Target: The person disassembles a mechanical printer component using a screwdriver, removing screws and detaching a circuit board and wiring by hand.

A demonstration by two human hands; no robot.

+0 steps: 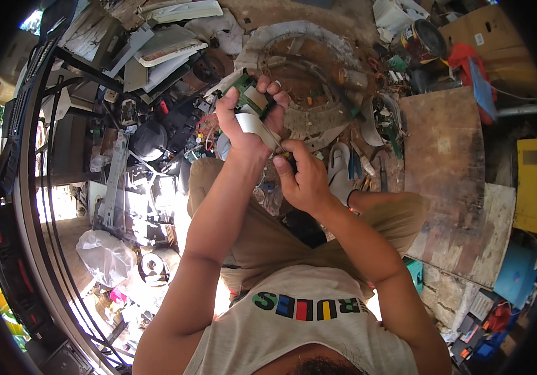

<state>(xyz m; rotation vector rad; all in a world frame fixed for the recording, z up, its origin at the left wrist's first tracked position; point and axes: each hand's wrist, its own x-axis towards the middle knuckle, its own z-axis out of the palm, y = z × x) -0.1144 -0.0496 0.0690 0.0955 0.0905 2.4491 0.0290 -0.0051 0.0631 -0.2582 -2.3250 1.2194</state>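
Observation:
My left hand (229, 122) is raised above my lap, palm up, with its thumb and fingers closed round a green circuit board (241, 89). A wide white ribbon strip (251, 124) curves from the board over the palm. Just below it, my right hand (306, 178) grips a slim tool that looks like a screwdriver (289, 157). Its dark handle is mostly hidden by the fingers, and its thin shaft points at the ribbon. Whether the tip touches the ribbon or the board cannot be made out.
Scrap parts and wires lie on the left, by a plastic bag (106, 256). Ahead is a round, worn rim (306, 37). Hand tools (362, 165) lie beside my right foot. A wooden board (443, 150) and a yellow case (532, 187) are on the right.

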